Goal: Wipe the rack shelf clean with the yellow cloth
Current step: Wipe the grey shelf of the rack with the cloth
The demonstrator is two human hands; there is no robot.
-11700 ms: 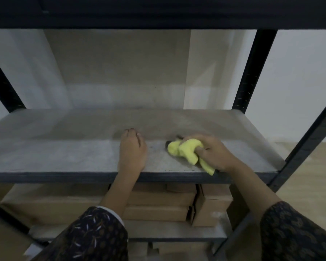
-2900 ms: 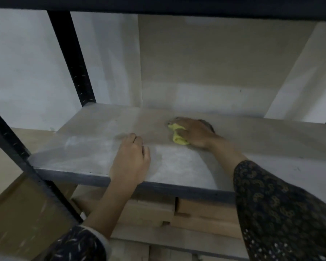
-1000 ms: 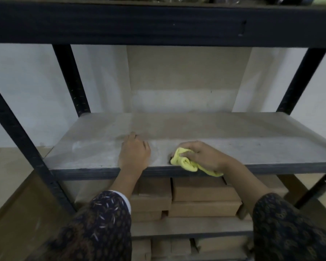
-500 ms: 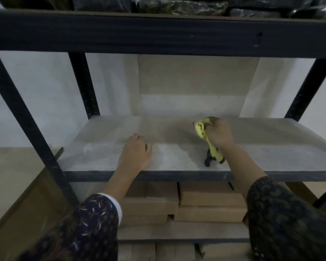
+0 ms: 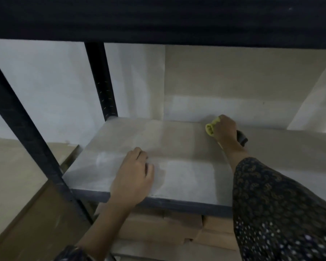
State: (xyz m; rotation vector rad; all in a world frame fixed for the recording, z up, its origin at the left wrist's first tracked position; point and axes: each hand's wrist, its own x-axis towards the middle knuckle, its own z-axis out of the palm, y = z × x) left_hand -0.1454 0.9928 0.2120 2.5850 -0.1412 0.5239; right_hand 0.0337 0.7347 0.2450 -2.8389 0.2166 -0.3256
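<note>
I've got my right hand clenched on the yellow cloth at the shelf's back edge, unwiped board toward me, left hand flat, fingers together, near its front lip.

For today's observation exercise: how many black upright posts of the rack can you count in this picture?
2. One front post runs diagonally down the left side by the shelf's front corner; one rear post stands at its back left corner. The right-side posts lie out of view.
</note>
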